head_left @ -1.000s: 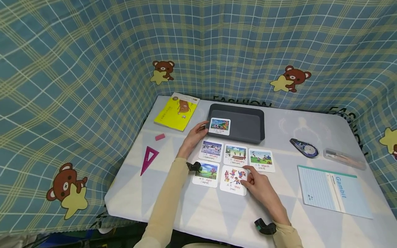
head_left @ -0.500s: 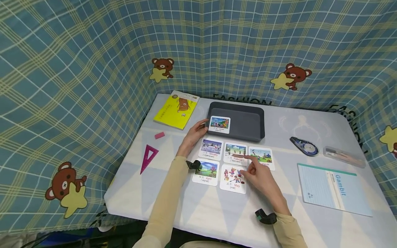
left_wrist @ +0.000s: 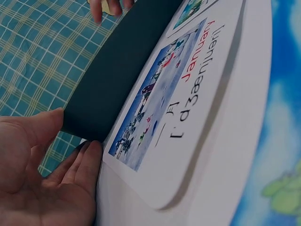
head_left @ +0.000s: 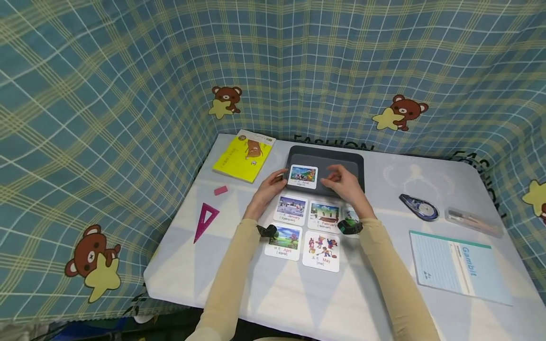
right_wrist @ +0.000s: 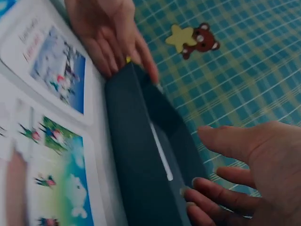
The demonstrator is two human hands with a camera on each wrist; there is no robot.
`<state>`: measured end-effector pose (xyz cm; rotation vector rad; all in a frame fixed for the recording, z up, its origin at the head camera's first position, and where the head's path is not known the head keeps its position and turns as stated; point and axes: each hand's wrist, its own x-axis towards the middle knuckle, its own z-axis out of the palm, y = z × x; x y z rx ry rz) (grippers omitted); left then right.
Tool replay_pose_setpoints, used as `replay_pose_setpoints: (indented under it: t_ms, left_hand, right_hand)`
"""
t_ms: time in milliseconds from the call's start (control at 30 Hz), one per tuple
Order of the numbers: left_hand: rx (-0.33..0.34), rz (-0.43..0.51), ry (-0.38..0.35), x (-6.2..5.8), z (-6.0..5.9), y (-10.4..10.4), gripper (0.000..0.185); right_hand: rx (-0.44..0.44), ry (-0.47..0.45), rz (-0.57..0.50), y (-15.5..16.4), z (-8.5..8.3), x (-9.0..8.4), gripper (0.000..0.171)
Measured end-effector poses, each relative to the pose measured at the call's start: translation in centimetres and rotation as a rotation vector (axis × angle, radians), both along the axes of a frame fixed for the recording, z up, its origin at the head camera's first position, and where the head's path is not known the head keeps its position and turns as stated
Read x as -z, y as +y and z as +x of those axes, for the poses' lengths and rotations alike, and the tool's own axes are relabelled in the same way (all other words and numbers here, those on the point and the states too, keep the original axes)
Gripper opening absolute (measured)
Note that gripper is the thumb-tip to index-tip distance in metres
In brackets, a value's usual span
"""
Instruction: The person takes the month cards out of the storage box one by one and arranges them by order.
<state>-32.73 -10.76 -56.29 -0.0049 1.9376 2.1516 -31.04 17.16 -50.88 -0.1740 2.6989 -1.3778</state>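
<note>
- The left hand (head_left: 268, 188) is rested against the near left corner of the shallow dark grey plastic tray (head_left: 350, 158); its thumb and fingers are laid straight along the tray's wall, as is shown in the left wrist view (left_wrist: 42, 183).
- The right hand (head_left: 343, 183) is held over the tray's near edge, just right of the white picture card marked June (head_left: 303, 175), with the fingers spread and loosely bent and nothing gripped (right_wrist: 244, 183).
- The June card is seen lying in the tray's left part.
- Five more white month cards are laid in two rows on the pale table (head_left: 273, 293) in front of the tray: January (head_left: 291, 209), February (head_left: 324, 214) and a third card partly hidden by the right wrist, then April (head_left: 283, 240) and May (head_left: 322, 248).
- A yellow booklet (head_left: 244, 154), a pink eraser (head_left: 220, 190) and a magenta set square (head_left: 204, 219) are placed to the left.
- A pale blue notebook (head_left: 458, 265) is placed well to the right.
</note>
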Motion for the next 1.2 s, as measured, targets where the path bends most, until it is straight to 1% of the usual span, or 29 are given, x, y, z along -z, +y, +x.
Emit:
replay_pose_setpoints:
  t_ms: [100,200,300,367,433,533,633,767,867,933,1067,1200]
  left_hand:
    - [0.011,0.002,-0.008,0.2,0.3,0.3,0.044]
    - [0.023,-0.002,-0.02,0.5,0.7,0.4,0.044]
    - [0.026,-0.001,-0.015,0.6,0.9,0.5,0.045]
    - [0.024,0.005,-0.006,0.5,0.9,0.5,0.045]
    - [0.019,0.012,0.003,0.5,0.8,0.4,0.045]
    - [0.005,0.01,0.009,0.3,0.7,0.1,0.045]
    - [-0.006,0.003,0.007,0.1,0.6,0.0,0.046]
    - [0.008,0.017,0.002,0.2,0.4,0.2,0.046]
    - [0.022,0.014,-0.005,0.5,0.4,0.6,0.046]
    - [0.025,-0.002,-0.007,0.5,0.5,0.7,0.045]
    - [0.005,-0.009,0.002,0.3,0.6,0.7,0.044]
    - [-0.018,-0.018,0.01,0.0,0.4,0.2,0.043]
  right_hand:
    - [-0.036,-0.088,0.049,-0.5,-2.3,1.1,0.075]
    - [-0.059,-0.137,0.117,-1.2,-3.8,2.2,0.083]
    - [-0.065,-0.139,0.187,-2.0,-4.5,2.8,0.086]
    - [-0.056,-0.118,0.22,-2.6,-4.8,2.9,0.081]
    - [-0.037,-0.098,0.229,-3.0,-5.0,2.8,0.074]
    - [-0.013,-0.086,0.183,-3.7,-5.3,2.5,0.066]
    - [0.007,-0.103,0.108,-4.3,-5.5,2.1,0.063]
    - [0.056,-0.096,0.045,-4.3,-5.2,2.1,0.062]
    - [0.08,-0.056,0.022,-3.8,-4.9,2.5,0.062]
    - [0.085,-0.033,0.003,-3.3,-4.6,2.7,0.059]
    - [0.093,0.005,-0.059,-2.1,-4.2,2.6,0.056]
    - [0.111,0.038,-0.112,-1.0,-3.4,2.0,0.061]
